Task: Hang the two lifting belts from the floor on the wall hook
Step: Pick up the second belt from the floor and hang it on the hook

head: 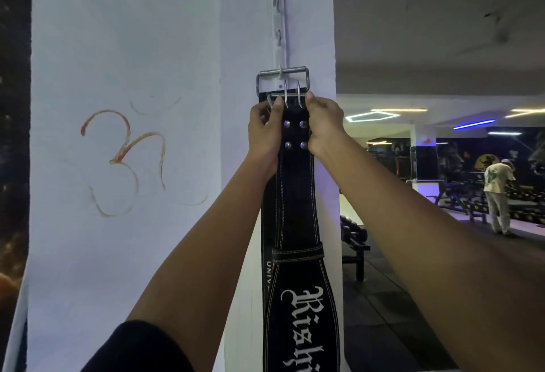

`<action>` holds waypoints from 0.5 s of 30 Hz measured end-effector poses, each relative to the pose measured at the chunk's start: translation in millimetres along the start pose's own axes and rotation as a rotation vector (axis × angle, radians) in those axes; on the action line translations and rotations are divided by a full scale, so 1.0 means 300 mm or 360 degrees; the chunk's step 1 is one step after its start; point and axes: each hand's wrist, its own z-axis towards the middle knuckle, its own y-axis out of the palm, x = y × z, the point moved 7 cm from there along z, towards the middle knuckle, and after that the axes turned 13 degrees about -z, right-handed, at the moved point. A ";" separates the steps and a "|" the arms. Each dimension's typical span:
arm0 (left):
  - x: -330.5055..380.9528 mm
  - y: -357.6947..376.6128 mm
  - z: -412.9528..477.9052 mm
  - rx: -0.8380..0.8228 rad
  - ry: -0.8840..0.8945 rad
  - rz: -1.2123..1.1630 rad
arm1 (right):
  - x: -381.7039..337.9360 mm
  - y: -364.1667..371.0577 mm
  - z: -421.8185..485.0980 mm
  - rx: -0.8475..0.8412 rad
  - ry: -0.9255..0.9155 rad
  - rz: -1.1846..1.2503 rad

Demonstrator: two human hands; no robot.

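Hands: left hand (pixel 263 129) and right hand (pixel 323 123) pinch belt (pixel 296 194) top.
Hook (pixel 281 72): just above, centre frame.
Axis: vertical.

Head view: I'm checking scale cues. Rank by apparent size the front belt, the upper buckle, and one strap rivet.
1. Front belt, by far the largest, though nearness to the camera enlarges its lower end.
2. Upper buckle.
3. Rivet, smallest.

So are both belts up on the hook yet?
Nearly. One buckle already hangs over the wall hook, and a plain black belt hangs behind. The lettered belt is in hand: left hand and right hand hold its top below the hook. Which belt owns the hooked buckle is unclear. Left: check both hold, then let go.
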 end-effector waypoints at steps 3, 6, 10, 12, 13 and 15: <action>0.030 0.018 0.023 -0.0013 0.0210 0.0063 | -0.034 -0.001 0.024 0.0007 -0.0027 0.0021; 0.064 0.040 0.053 0.0040 0.0325 0.0083 | -0.079 0.003 0.059 0.0045 -0.0076 -0.0001; 0.102 0.061 0.122 0.0164 0.0419 0.0087 | -0.107 0.005 0.108 0.0078 -0.0051 -0.0072; 0.094 0.074 0.151 0.0142 0.0432 0.0127 | -0.114 0.001 0.140 0.0113 -0.0025 -0.0050; 0.087 0.077 0.163 0.0134 0.0434 0.0140 | -0.117 0.004 0.156 0.0131 -0.0018 -0.0046; 0.078 0.078 0.191 0.0138 0.0447 0.0146 | -0.121 0.019 0.189 0.0141 -0.0009 -0.0030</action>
